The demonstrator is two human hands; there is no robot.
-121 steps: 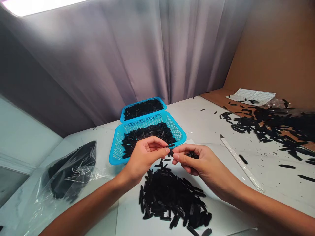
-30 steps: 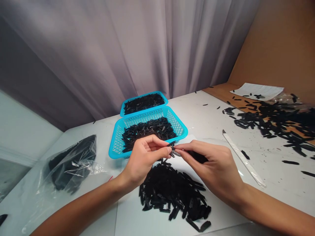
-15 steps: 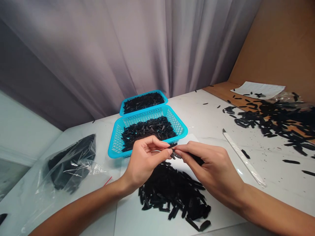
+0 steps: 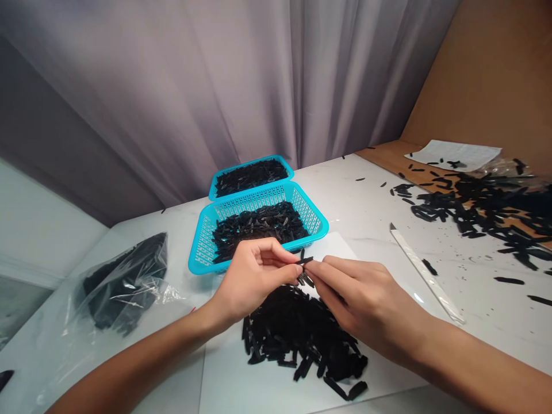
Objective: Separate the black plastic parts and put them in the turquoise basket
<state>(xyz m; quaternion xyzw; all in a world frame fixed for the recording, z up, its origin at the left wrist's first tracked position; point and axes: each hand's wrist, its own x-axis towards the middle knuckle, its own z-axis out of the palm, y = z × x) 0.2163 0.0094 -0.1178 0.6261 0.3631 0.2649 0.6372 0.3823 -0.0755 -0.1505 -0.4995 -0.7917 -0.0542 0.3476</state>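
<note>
My left hand (image 4: pixel 259 273) is closed, pinching several small black strips (image 4: pixel 306 279) between thumb and fingers. My right hand (image 4: pixel 360 290) meets it from the right, its fingertips pressed together at the same strips; one black strip (image 4: pixel 306 260) lies crosswise at the fingertips. What the strips are made of I cannot make out. Below both hands a heap of black strips (image 4: pixel 297 333) is spread on a white board (image 4: pixel 228 368). Just beyond the hands stands a blue plastic basket (image 4: pixel 319 227) part filled with similar strips.
A second blue basket (image 4: pixel 291 172) of strips stands behind the first. To the left lies a clear bag (image 4: pixel 129 282) of black pieces. On the right are a white-handled craft knife (image 4: pixel 425 273), a large scatter of strips (image 4: pixel 478 207) and a paper sheet (image 4: pixel 457 154).
My right hand has turned and closed in at the fingertips, and a dark strip no longer shows under its palm. The strips between the hands have shifted; the left hand is nearly still.
</note>
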